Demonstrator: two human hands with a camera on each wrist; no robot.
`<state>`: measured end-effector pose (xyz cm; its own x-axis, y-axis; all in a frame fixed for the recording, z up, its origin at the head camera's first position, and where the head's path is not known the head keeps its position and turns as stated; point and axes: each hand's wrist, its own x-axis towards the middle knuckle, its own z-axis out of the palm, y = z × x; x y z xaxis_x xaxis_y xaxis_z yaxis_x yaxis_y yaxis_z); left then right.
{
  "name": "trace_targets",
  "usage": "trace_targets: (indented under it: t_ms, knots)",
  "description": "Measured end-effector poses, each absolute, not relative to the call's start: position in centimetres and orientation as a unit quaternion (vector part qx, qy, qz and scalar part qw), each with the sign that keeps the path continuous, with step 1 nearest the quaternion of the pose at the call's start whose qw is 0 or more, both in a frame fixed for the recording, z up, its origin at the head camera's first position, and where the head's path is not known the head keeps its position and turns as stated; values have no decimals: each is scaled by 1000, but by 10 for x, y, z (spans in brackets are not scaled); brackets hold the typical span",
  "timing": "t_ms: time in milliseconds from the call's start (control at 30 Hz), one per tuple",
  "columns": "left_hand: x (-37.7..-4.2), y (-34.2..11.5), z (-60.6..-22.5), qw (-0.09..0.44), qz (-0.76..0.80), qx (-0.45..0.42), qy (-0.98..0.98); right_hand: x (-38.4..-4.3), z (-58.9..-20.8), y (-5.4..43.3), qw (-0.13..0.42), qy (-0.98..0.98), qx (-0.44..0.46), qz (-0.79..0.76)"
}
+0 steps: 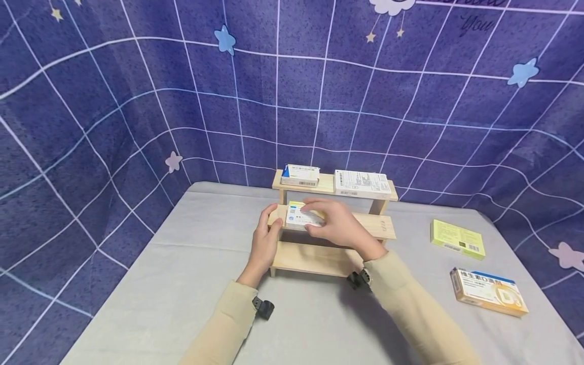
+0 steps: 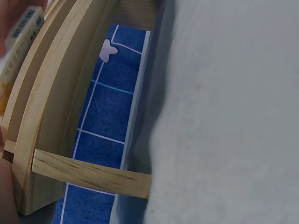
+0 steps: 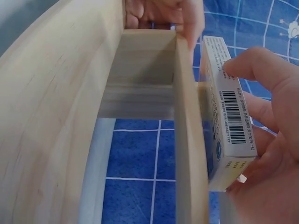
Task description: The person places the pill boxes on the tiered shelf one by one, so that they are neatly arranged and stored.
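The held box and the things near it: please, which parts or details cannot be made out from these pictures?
Head view: the right end of the held box, covered by the right hand.
Left wrist view: much of the same box, cut off by the left picture edge.
Right wrist view: part of the left hand, hidden behind the wooden rack.
Head view: the fine print on the yellow-green box, too small to read.

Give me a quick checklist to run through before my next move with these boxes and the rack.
1. Right hand on the middle-shelf box: ok, holds it.
2. Left hand on the wooden rack: ok, grips its left end.
3. Middle-shelf box fully resting on the middle shelf: cannot tell.
4. Left top box and right top box apart: ok, gap between them.
5. All boxes racked: not ok, green box and vitamin D box lie on the table.
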<state>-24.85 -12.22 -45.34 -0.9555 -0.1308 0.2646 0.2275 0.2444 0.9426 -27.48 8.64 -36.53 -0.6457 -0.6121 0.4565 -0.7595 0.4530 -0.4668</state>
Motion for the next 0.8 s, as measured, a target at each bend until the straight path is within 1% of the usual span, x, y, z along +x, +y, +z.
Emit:
trace_targets:
  t_ms: [433,633,800]
  knots:
    - [-248,-122,-453,142,-616,-33,-774,-285,-373,78,73,-859,385,328]
    - [-248,-122,-453,144,-615,-33,-774,-283,-372,80,79,-856,397,323]
    - [-248,-123,-453,144,-615,-33,-775,-277,-370,86,86,-839,405,354]
